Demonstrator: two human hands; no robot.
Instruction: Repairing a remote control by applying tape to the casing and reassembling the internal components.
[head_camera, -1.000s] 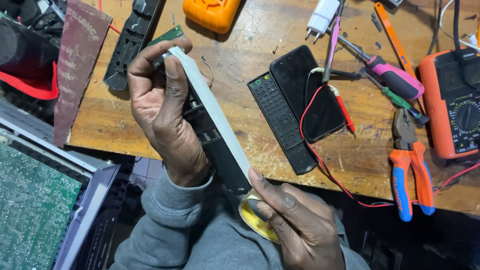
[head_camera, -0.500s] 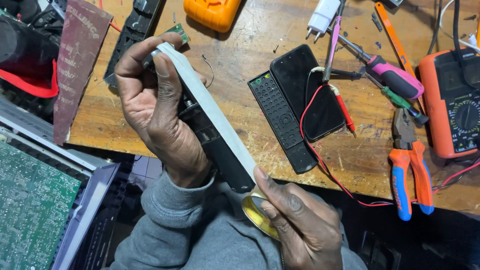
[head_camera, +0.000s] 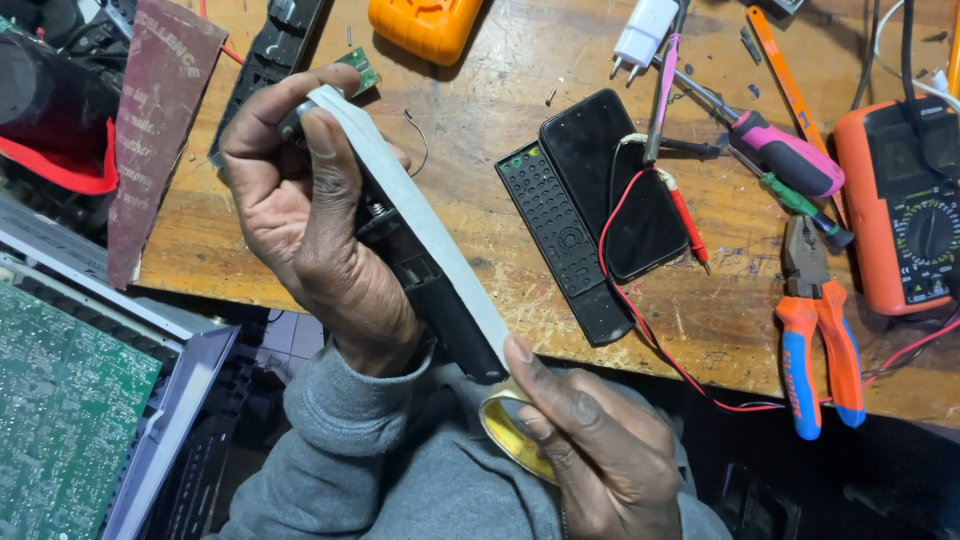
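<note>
Over the wooden table's (head_camera: 620, 300) near edge, the left hand (head_camera: 310, 220) clenches a stiff, light black remote (head_camera: 440, 300) mid-body while the right hand (head_camera: 590, 450) pinches flimsy tape (head_camera: 420, 215).

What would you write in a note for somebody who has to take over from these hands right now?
Left hand: grip shut on the black remote, thumb pinning the tape end at its top.
Right hand: grip shut on the tape roll below the remote's lower end.
Strip of tape lies stretched along the remote's long edge, uncut.
On the wooden bench: second remote, dark phone, pliers, orange meter.
Done: tape laid along one edge. Left: it is still joined to the roll.
</note>
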